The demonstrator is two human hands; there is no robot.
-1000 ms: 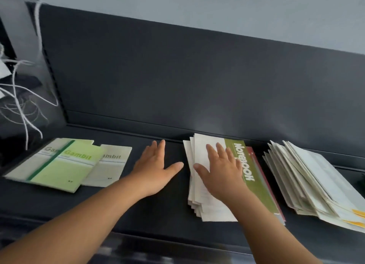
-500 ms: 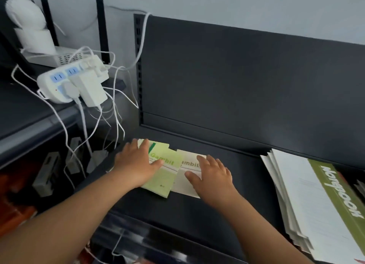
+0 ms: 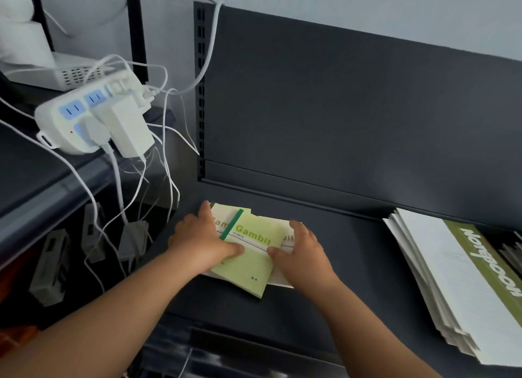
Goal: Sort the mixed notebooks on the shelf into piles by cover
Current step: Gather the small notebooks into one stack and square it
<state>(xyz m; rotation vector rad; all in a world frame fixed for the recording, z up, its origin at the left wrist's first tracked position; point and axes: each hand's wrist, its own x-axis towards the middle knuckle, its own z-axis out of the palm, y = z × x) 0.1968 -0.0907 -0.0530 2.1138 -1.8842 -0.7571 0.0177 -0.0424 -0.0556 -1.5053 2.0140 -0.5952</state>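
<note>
**While the big pile (image 3: pixel 440 278) lies apart at 4 o'clock, the Gambit notebooks (image 3: pixel 248 261) sit under two hands**

Where the frame is widest, the dark shelf (image 3: pixel 353 264) runs across the lower half. Its back panel (image 3: pixel 353 109) stands upright from 12 to 3 o'clock.

Big pile: fanned, mostly white covers. The top one has an olive band reading "Notebook". It runs out of frame at 4 o'clock, well apart from the small notebooks.

Bare forearms enter from 7 and 5 o'clock.

Left hand (image 3: pixel 200 242): flat on the left side of the Gambit notebooks. Fingers are straight toward 12 and the thumb presses the top cover. Grip released, nothing clasped.

Right hand (image 3: pixel 302 253): fingers bent over the right-hand edge, thumb on the top cover close to the other thumb. Grip grasping the notebooks.

Gambit notebooks: three visible, overlapping, just below centre near the shelf's left end.
- The pale green one is on top, tilted, with a dark green stripe along its left edge.
- A cream one peeks out at its 10 o'clock.
- Another cream one at its 3 o'clock is mostly hidden by the right hand.

Power strip (image 3: pixel 73 120): white, at 9 to 10 o'clock on a neighbouring ledge. A white adapter (image 3: pixel 127 126) is plugged in.

White cables (image 3: pixel 169 180) trail down from it. Grey adapters (image 3: pixel 132 239) hang at 8 o'clock.
</note>
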